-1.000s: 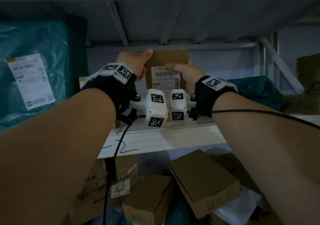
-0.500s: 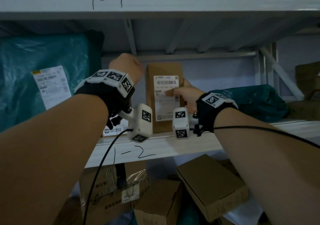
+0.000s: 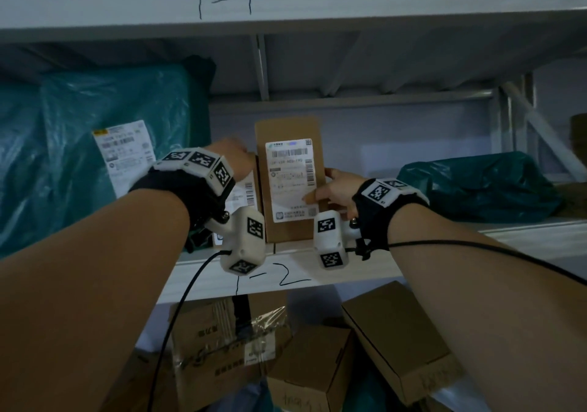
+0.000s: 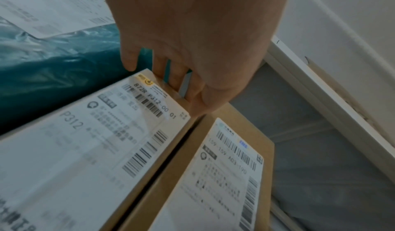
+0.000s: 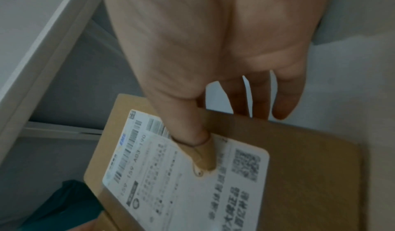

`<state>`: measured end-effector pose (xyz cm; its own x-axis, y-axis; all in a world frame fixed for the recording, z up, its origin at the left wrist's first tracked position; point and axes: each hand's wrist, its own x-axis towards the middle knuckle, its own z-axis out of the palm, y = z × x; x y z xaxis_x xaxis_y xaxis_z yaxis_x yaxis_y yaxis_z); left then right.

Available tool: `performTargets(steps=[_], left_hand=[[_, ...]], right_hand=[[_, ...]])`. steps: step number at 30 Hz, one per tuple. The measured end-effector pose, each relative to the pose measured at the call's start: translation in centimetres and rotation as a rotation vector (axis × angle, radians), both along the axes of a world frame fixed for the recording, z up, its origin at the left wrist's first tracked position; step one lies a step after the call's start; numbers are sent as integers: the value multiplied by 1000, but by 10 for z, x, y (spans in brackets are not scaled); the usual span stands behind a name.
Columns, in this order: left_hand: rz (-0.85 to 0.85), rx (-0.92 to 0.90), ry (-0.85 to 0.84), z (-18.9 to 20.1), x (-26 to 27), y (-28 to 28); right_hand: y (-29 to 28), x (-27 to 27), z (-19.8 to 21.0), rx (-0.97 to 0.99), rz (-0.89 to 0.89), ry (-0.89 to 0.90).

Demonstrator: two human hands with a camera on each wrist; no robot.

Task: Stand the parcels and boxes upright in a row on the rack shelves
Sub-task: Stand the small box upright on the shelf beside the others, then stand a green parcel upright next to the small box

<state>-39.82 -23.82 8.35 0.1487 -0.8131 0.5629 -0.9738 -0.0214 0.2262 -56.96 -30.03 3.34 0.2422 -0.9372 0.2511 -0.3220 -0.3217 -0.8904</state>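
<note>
Cardboard box (image 3: 287,179) stands upright on the shelf (image 3: 317,272), my right hand (image 3: 333,189) pinching its edge, my left hand (image 3: 235,160) gripping its neighbour (image 4: 89,150); boxes below (image 3: 400,338) remain unshelved.

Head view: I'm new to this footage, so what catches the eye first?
A tall brown box stands upright mid-shelf, white label facing out, the right hand gripping its right edge. The left hand holds a shorter labelled box beside it, next to a big teal parcel.
</note>
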Motion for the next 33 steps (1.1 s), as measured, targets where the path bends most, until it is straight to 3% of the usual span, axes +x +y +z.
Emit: performTargets(steps=[11, 14, 18, 24, 26, 28, 31, 33], left_hand=[[-7, -45, -31, -10, 0, 6], [-86, -89, 143, -5, -1, 8], [-228, -276, 324, 1, -7, 8], [-434, -500, 570, 12, -23, 8], [-507, -491, 674, 12, -34, 5], [-583, -416, 738, 9, -50, 2], [-668, -185, 774, 2, -83, 4], [-717, -75, 811, -2, -106, 5]], right_hand=[[-1, 4, -4, 13, 2, -19], [-2, 7, -3, 23, -34, -24], [2, 2, 3, 21, -122, -71], [22, -30, 7, -115, -287, -277], [27, -44, 6, -193, -354, -216], [30, -62, 4, -314, -570, 49], [33, -95, 5, -408, -837, 129], [31, -117, 7, -382, -866, 179]])
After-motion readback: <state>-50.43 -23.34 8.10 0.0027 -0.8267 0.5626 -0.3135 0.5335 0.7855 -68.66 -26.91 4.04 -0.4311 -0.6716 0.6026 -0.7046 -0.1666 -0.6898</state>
